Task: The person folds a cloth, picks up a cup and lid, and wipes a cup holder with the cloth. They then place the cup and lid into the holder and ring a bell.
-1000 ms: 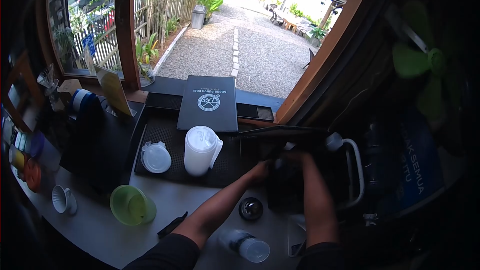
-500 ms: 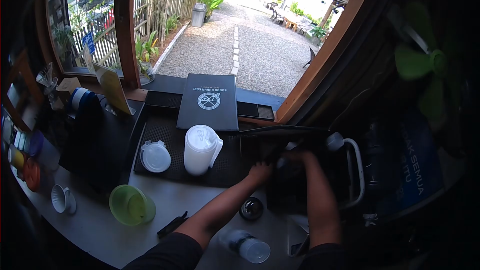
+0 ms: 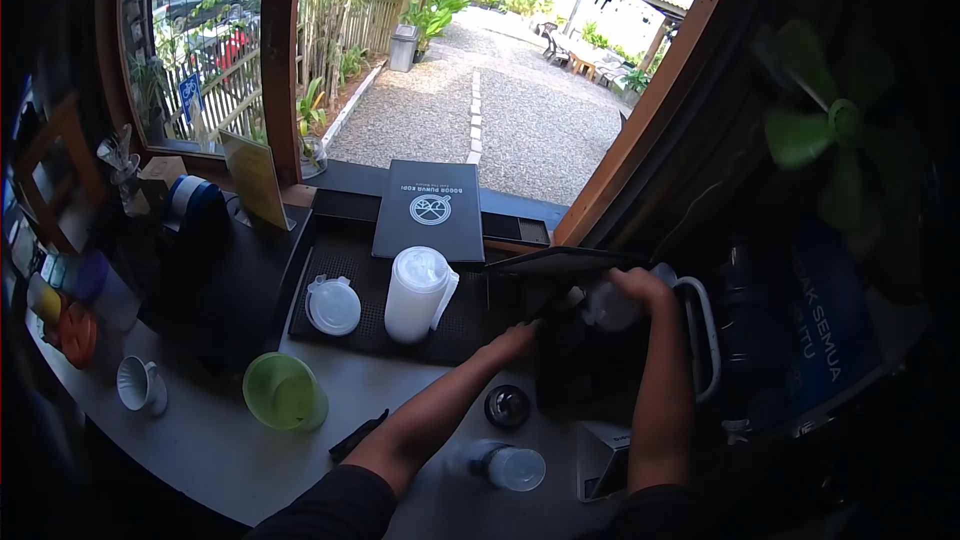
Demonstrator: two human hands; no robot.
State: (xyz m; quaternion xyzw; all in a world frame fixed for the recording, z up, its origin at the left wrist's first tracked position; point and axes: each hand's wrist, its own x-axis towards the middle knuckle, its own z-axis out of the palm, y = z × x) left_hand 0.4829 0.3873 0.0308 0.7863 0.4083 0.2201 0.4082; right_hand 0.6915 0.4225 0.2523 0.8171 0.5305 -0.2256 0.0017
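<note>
My right hand (image 3: pixel 645 285) is closed on a clear, translucent plastic container (image 3: pixel 612 308), held over a dark, boxy unit (image 3: pixel 590 375) at the right of the counter. The exact kind of container is blurred. At the left side of this unit my left hand (image 3: pixel 517 339) is closed, its fingertips lost in shadow against something dark. A white lidded pitcher (image 3: pixel 415 302) stands upright on the black perforated mat (image 3: pixel 460 325), left of that hand. Below the hand sits a round metal piece with a dark top (image 3: pixel 507 405). Closer to me, a clear plastic bottle or cup (image 3: pixel 515 468) lies on its side.
On the left are a green tub (image 3: pixel 285 392), a white coffee dripper (image 3: pixel 142 385) and a round clear lid (image 3: pixel 333 306). A black menu folder (image 3: pixel 430 210) rests by the window. A white curved handle (image 3: pixel 708 340) and a green fan (image 3: pixel 843 122) are at the right.
My right hand has risen out of the dark unit and moved right, bringing the clear container into view. My left hand stays by the unit's left side. The view has shifted slightly.
</note>
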